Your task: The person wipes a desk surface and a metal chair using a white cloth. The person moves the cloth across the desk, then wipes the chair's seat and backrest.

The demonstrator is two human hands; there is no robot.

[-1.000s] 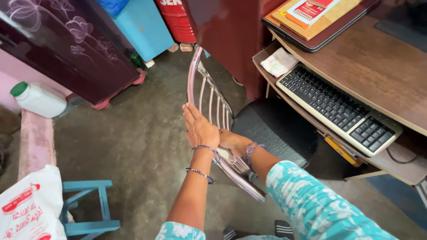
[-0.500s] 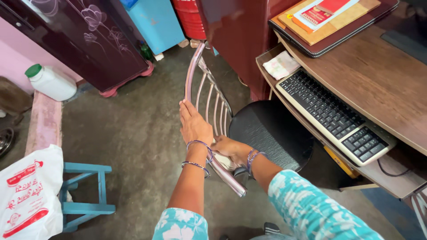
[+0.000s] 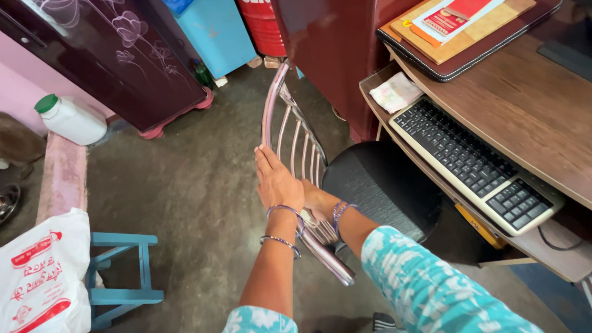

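Observation:
A steel chair back (image 3: pixel 271 105) with thin vertical bars runs up the middle of the view, and its round black seat (image 3: pixel 382 185) is tucked toward the desk. My left hand (image 3: pixel 277 182) lies flat along the top rail, fingers straight and together. My right hand (image 3: pixel 317 198) is on the seat side of the bars, low on the back, curled over what looks like a pale cloth pressed to the bars. Both wrists wear thin bangles. The sleeves are teal with a white print.
A wooden desk (image 3: pixel 524 105) on the right carries a dark folder (image 3: pixel 468 31), with a keyboard (image 3: pixel 468 160) and a folded cloth (image 3: pixel 396 92) on its tray. On the left stand a blue stool (image 3: pixel 123 271), a white bag (image 3: pixel 37 271), a white jug (image 3: pixel 71 120) and a dark cabinet (image 3: pixel 123 55).
My left hand slid up the rail and came back to about where it was a second ago. My right hand shifted slightly along the bars. The camera tilted a little.

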